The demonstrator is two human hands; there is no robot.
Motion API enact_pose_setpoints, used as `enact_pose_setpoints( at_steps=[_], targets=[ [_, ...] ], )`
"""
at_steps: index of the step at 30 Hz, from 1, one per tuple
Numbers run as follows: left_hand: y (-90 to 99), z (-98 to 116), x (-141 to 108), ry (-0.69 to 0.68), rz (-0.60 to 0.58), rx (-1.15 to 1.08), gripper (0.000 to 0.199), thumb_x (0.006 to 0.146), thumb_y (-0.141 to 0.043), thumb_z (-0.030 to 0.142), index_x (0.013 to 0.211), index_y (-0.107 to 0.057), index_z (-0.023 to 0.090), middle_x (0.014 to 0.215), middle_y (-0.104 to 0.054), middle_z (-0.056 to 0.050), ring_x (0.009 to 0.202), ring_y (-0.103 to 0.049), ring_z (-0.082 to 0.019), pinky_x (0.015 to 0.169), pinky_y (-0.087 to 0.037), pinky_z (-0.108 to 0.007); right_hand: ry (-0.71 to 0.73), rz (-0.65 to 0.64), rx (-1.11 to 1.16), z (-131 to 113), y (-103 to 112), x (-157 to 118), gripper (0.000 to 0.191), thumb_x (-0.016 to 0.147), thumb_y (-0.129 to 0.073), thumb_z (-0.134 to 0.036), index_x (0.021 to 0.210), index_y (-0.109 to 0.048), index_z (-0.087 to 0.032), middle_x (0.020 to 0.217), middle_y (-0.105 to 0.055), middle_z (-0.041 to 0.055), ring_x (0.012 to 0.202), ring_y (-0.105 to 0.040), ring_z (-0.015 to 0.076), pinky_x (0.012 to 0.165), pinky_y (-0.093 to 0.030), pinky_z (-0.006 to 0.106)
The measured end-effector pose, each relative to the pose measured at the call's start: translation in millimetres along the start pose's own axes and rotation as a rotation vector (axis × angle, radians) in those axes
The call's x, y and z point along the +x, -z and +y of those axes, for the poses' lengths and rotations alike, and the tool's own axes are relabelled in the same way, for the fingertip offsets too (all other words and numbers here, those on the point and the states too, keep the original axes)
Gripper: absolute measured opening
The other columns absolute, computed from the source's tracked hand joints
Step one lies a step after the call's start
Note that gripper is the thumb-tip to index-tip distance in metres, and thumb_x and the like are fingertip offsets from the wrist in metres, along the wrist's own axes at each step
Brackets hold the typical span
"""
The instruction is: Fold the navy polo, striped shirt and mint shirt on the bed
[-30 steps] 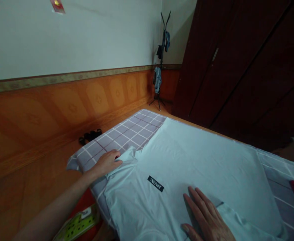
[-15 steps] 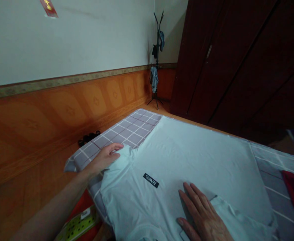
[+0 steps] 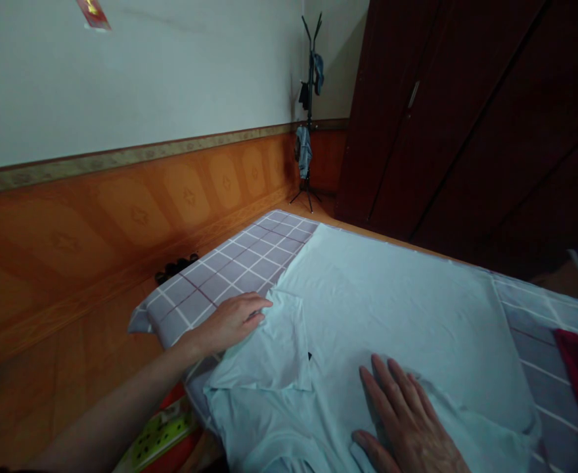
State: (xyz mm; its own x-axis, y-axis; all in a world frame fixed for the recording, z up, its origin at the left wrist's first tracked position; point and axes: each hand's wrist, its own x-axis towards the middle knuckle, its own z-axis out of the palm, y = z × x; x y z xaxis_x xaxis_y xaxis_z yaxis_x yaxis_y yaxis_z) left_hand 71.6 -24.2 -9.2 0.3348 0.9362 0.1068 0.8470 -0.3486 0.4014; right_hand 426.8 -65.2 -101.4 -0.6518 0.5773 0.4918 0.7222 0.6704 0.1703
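Observation:
A pale mint T-shirt [image 3: 397,295] lies spread on the bed, its neckline toward me. The sleeve [image 3: 274,355] on its left side is folded inward over the chest, and only a dark corner of the black label [image 3: 309,356] shows beside it. My left hand [image 3: 234,322] rests at the outer edge of that fold, thumb and forefinger slightly apart on the cloth. Flat on the shirt's front, my right hand [image 3: 407,414] has its fingers stretched out. The shirt's other sleeve is partly hidden by my right hand.
A grey checked sheet [image 3: 240,263] covers the bed. Red cloth [image 3: 577,368] lies at the right. A yellow-green object with holes [image 3: 163,437] is below the bed's left edge. Behind stand a coat rack [image 3: 311,98] and a dark wardrobe [image 3: 456,131]; dark shoes [image 3: 175,268] are by the wall.
The left-side sleeve has been folded inward, covering most of the black label. My left hand has moved right, to the fold's edge. My right hand has stayed nearly in place on the shirt.

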Motion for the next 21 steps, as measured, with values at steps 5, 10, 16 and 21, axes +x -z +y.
enact_pose_setpoints(
  at_steps=[5,10,16,21],
  targets=[
    [-19.2,-22.9,22.8,-0.144,-0.012,0.125,0.037,0.088,-0.044,0.014,0.122,-0.058,0.019,0.130,-0.055,-0.010,0.123,-0.046,-0.021,0.105,-0.036,-0.041,-0.034,-0.043,0.027,-3.9,-6.0,2.6,0.072,0.085,-0.050,-0.054,0.145,-0.030,-0.018,0.146,-0.036,0.0155,0.133,-0.033,0.0358,0.095,-0.042,0.052],
    [-22.2,-39.7,39.6,-0.131,0.022,0.145,0.038,0.088,-0.043,0.012,0.122,-0.058,0.019,0.130,-0.056,-0.008,0.125,-0.046,-0.020,0.108,-0.033,-0.041,-0.038,-0.051,0.061,-2.8,-5.0,1.9,0.072,0.085,-0.051,-0.054,0.144,-0.032,-0.016,0.148,-0.033,0.0169,0.134,-0.032,0.0369,0.096,-0.041,0.053],
    [-23.4,-34.6,38.9,-0.219,-0.129,0.120,0.045,0.090,-0.053,0.032,0.132,-0.050,0.016,0.141,-0.045,-0.014,0.133,-0.037,-0.025,0.112,-0.026,-0.042,-0.040,-0.057,0.080,-3.5,-6.6,0.5,0.068,0.086,-0.051,-0.054,0.143,-0.035,-0.019,0.148,-0.033,0.0150,0.134,-0.032,0.0354,0.099,-0.040,0.053],
    [-17.2,-24.8,39.3,-0.175,-0.119,0.176,0.054,0.086,-0.060,0.041,0.133,-0.048,0.016,0.143,-0.041,-0.017,0.133,-0.036,-0.030,0.109,-0.029,-0.046,-0.022,-0.061,0.037,-2.5,-6.4,0.6,0.068,0.085,-0.050,-0.055,0.141,-0.038,-0.018,0.147,-0.034,0.0158,0.134,-0.032,0.0354,0.096,-0.043,0.053]
  ],
)
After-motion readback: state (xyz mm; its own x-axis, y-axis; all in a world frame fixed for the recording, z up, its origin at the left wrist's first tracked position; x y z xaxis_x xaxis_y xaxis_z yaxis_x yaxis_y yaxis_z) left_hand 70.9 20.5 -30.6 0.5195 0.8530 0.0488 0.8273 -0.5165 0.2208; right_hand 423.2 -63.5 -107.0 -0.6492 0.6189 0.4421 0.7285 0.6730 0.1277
